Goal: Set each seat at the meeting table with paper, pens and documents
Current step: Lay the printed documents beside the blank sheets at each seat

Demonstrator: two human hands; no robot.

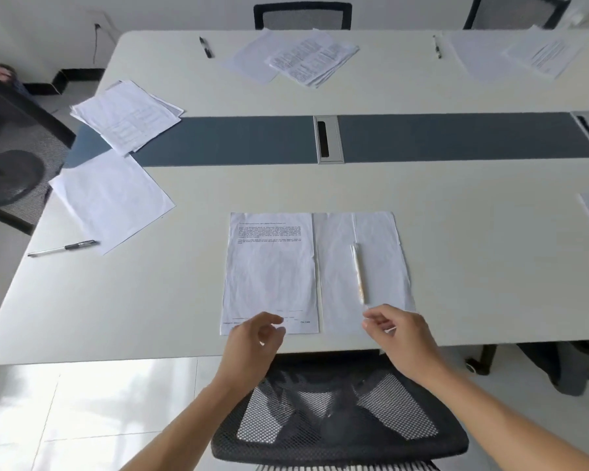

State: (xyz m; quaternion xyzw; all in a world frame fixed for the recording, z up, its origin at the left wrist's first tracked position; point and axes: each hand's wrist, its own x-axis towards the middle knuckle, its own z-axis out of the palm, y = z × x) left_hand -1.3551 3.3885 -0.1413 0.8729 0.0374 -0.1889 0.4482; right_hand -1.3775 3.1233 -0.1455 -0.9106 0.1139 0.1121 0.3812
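Left hand (254,338) and right hand (400,334), fingers (273,319) loosely curled and empty, over document (269,273) and blank sheet (385,266); mesh chair (337,419) stands between, lower centre.

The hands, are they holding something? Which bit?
Nothing. The left hand and right hand hover empty, loosely curled, at the near edges of the document and blank paper; the pen lies loose.

Bare tabletop (473,232) right of the blank sheet (361,270); chair back (337,419) seemingly crowds the near edge.
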